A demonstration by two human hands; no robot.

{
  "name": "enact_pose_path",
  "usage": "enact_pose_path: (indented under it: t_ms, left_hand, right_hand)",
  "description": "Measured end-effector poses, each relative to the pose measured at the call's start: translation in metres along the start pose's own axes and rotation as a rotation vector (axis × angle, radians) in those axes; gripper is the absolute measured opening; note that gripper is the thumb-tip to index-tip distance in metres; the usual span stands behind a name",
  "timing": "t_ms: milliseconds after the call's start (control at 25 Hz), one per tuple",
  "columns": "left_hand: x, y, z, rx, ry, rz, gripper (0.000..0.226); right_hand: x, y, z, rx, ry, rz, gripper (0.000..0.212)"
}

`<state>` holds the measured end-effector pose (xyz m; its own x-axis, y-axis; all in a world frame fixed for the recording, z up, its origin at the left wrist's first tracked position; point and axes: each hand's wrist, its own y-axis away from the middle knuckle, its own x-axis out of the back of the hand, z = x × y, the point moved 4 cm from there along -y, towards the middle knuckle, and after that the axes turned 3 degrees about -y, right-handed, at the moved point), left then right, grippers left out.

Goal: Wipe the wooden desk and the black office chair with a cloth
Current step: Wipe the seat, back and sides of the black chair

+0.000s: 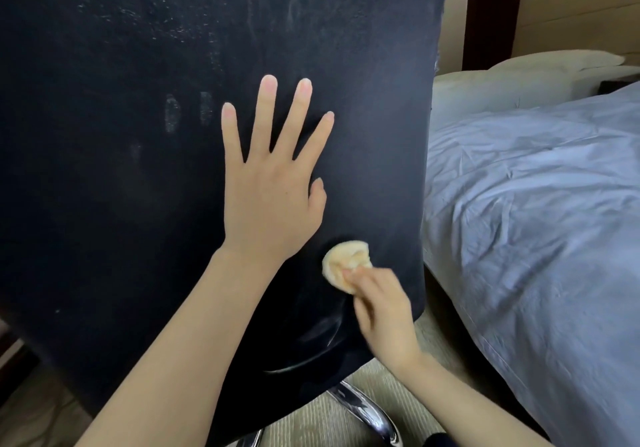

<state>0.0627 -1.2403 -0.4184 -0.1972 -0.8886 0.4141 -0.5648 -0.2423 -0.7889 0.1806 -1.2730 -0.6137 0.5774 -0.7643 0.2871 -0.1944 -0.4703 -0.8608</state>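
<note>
Head view: the work is on the chair [138, 204], whose black back fills most of the picture. The left hand [273, 183] lies flat on it with fingers straight and spread. It holds nothing and seems to steady the chair. The right hand [381, 311] has its fingers curled around a bunched yellow cloth [346, 261] and presses it on the lower right part of the back, near the edge. The back shows pale dusty smears, mostly high up and beside the left hand. I judge the next move calls for strokes up over these marks. The desk is not in view. A bed [536, 204] stands at the right.
</note>
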Motion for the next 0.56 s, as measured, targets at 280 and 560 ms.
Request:
enact_pose_path:
  t_ms: [280,560]
  left_hand:
    - [0.004,0.031,0.027,0.029,0.376,0.015,0.04]
    - [-0.032,0.093,0.107,0.241,1.319,-0.642,0.023]
  right_hand:
    - [0.03,0.028,-0.001,-0.427,-0.312,-0.294,0.045]
    - [0.093,0.048,-0.001,-1.044,-1.039,-0.056,0.032]
